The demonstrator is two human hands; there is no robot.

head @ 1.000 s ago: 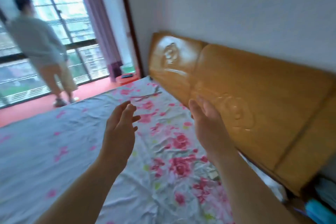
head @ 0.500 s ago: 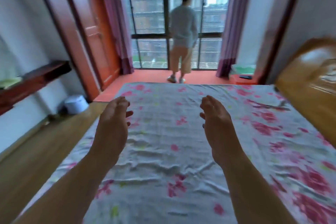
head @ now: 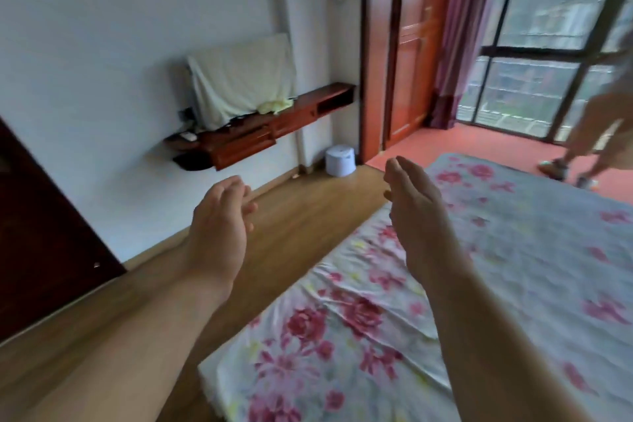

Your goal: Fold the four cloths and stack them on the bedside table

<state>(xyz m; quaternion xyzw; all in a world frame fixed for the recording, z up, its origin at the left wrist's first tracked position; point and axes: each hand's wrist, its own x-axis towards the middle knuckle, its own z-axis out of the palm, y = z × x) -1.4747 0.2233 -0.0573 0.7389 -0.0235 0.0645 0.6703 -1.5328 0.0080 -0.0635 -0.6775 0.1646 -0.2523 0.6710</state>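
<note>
Bedroom, floral-sheeted bed (head: 513, 250) spread flat, wooden floor (head: 308, 216) alongside it. Left hand (head: 219, 226) up over the floor just off the bed's edge, fingers loosely curled, gripping nothing. Right hand (head: 418, 216) above the bed's edge, fingers straight, empty too. No cloths showing on the bed, no bedside table in shot. Pale cloth (head: 239, 82) draped above the shelf (head: 260, 134) across from the bed. One of the four? Cannot tell. By the look of it, folding and stacking all left.
</note>
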